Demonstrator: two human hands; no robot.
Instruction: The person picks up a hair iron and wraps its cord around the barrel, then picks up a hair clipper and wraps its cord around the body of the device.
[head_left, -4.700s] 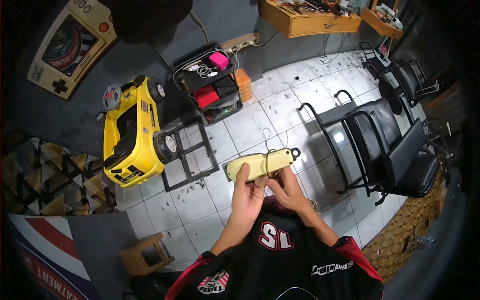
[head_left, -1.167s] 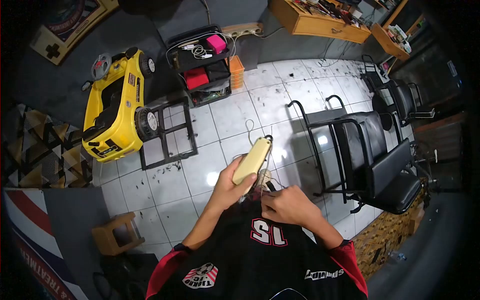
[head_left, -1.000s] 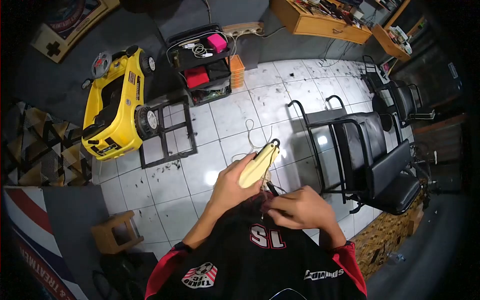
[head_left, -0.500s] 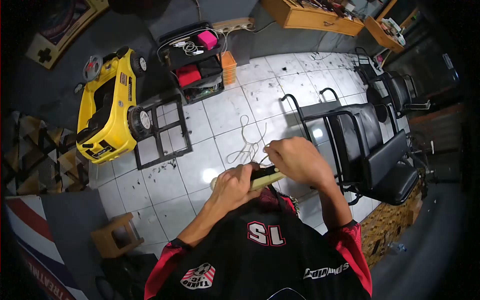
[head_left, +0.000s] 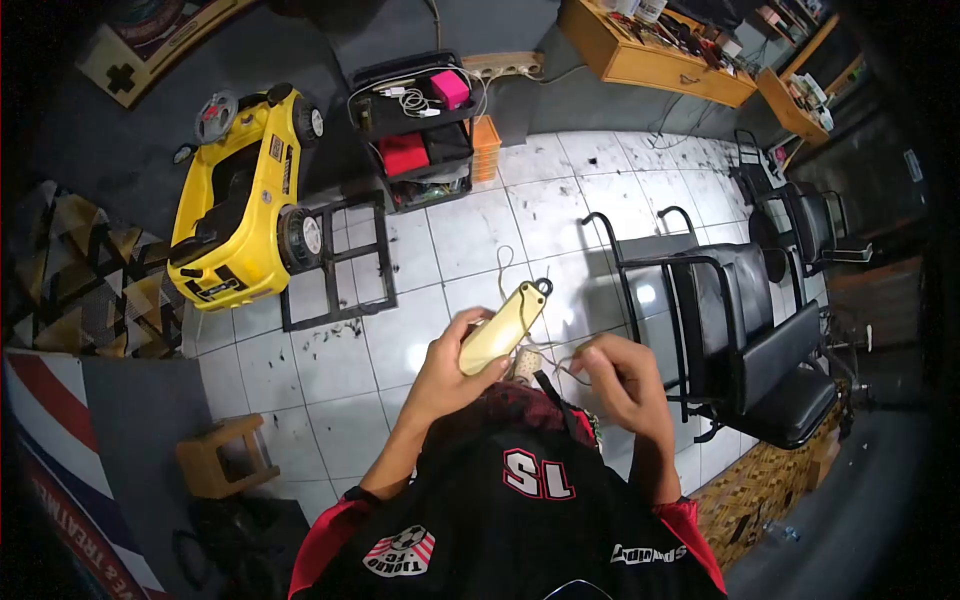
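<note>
My left hand (head_left: 447, 365) is wrapped round a cream-coloured hair clipper (head_left: 503, 332), its thumb along the near side. The clipper slants up to the right, and a black hanging loop (head_left: 544, 286) and small dark screws show at its far end. To the right, my right hand (head_left: 622, 380) is apart from the clipper with its fingers curled and pinched; I cannot tell what is in them. A thin beige cord (head_left: 560, 357) runs from below the clipper towards the right fingertips. Just below the clipper shows a pale, dotted piece (head_left: 527, 364).
A black-framed barber chair (head_left: 725, 300) stands right. Left are a yellow toy car (head_left: 235, 220) and a black frame (head_left: 385, 262) on the tiled floor (head_left: 455, 240). A black trolley (head_left: 415, 130) and a wooden drawer shelf (head_left: 660, 65) stand behind; a small wooden stool (head_left: 225, 455) sits lower left.
The clipper has turned from lying crosswise, dark side showing, to slanting upward with its cream casing showing. My right hand has moved off it, down and to the right. The view has shifted slightly.
</note>
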